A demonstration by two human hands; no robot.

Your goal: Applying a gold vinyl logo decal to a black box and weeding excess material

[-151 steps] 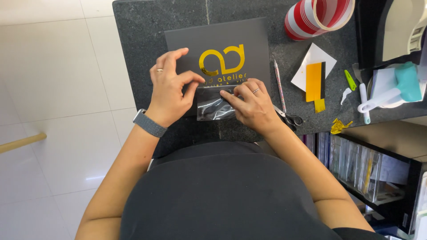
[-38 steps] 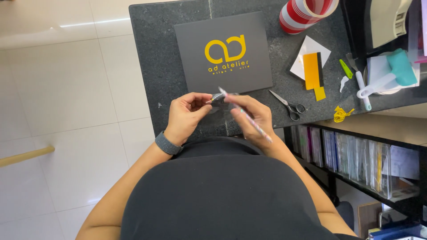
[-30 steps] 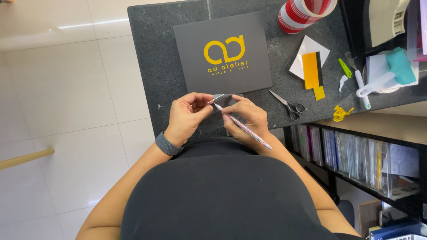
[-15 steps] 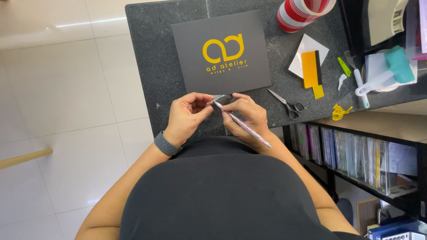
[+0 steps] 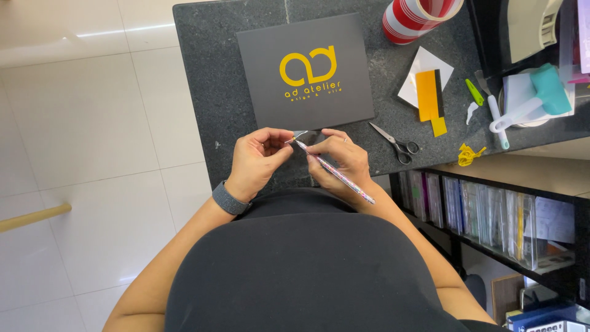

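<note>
Right hand point(image 5: 345, 161) grip pinching craft knife point(image 5: 335, 172); left hand point(image 5: 258, 163) grip pinching small clear piece point(image 5: 299, 134).

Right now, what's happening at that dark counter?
A person stands at the dark stone counter, working with both hands close to the body. The right hand holds a thin pen-like craft tool, tip aimed at a small clear piece pinched in the left hand. A dark card with a yellow emblem lies flat just beyond. Scissors and yellow scraps sit to the right, untouched.
</note>
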